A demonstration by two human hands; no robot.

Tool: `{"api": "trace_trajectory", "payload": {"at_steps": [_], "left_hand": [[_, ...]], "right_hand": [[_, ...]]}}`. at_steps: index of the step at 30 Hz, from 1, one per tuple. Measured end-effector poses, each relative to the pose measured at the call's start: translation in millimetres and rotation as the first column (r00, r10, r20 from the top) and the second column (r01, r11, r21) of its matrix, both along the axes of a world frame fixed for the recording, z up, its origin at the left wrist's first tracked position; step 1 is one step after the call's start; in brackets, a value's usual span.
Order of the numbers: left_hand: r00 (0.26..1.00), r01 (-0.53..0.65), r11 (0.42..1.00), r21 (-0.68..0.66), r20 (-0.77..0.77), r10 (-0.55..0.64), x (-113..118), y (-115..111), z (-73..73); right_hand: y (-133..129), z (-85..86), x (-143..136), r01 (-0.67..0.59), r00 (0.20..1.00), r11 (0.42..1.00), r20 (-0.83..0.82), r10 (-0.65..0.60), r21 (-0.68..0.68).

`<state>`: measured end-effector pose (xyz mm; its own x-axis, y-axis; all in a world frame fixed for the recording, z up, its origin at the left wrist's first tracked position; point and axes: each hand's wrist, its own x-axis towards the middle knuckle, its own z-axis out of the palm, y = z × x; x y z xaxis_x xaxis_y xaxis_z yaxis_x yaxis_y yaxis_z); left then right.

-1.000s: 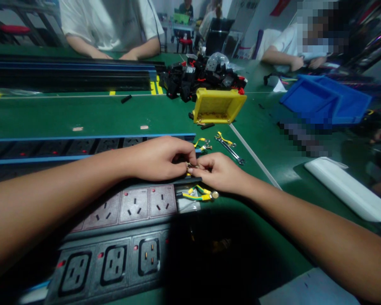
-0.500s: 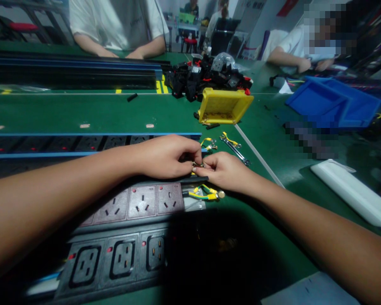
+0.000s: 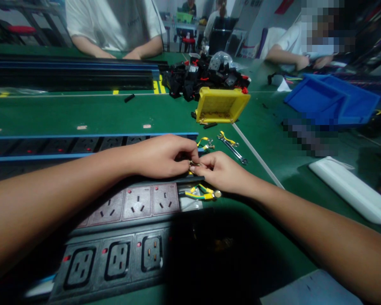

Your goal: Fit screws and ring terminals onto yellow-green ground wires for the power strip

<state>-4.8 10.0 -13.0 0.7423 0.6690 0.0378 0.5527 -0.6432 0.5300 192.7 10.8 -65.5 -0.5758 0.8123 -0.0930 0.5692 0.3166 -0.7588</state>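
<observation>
My left hand [image 3: 168,156] and my right hand [image 3: 220,171] meet at the end of a socket strip, fingertips pinched together. Between them shows a small brass-coloured metal part [image 3: 194,164], mostly hidden by the fingers, with a bit of yellow just below it. Under my hands lies a power strip with brown-red sockets [image 3: 165,199]. From its end come yellow-green wires [image 3: 199,194] with ring terminals and a round brass-coloured bolt head [image 3: 217,194]. Nearer me, a strip with dark grey sockets [image 3: 117,260] lies partly in deep shadow.
Beyond my hands lie a combination wrench [image 3: 232,149] and a yellow bin [image 3: 222,106] tipped toward me with small brass pieces. Behind it is a heap of black socket parts [image 3: 206,76]. Blue bins [image 3: 333,101] and a white case [image 3: 352,190] are at right. Two people sit across the table.
The whole view has shifted slightly, so things appear a little further left. My hands keep the same pinch at the strip's end.
</observation>
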Motion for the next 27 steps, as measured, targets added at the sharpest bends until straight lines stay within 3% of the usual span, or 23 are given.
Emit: {"api": "trace_trajectory", "payload": {"at_steps": [10,27], "left_hand": [[1.000,-0.009,1.000,-0.026,-0.016,0.009,-0.1,0.1,1.1],[1.000,-0.006,1.000,-0.022,-0.018,0.005,-0.2,1.0,0.3]], "right_hand": [[-0.6,0.1,-1.4,0.003,0.998,0.999,-0.068,-0.006,-0.048],[0.0,-3.2,0.7,-0.019,0.999,1.000,-0.029,0.019,0.018]]}}
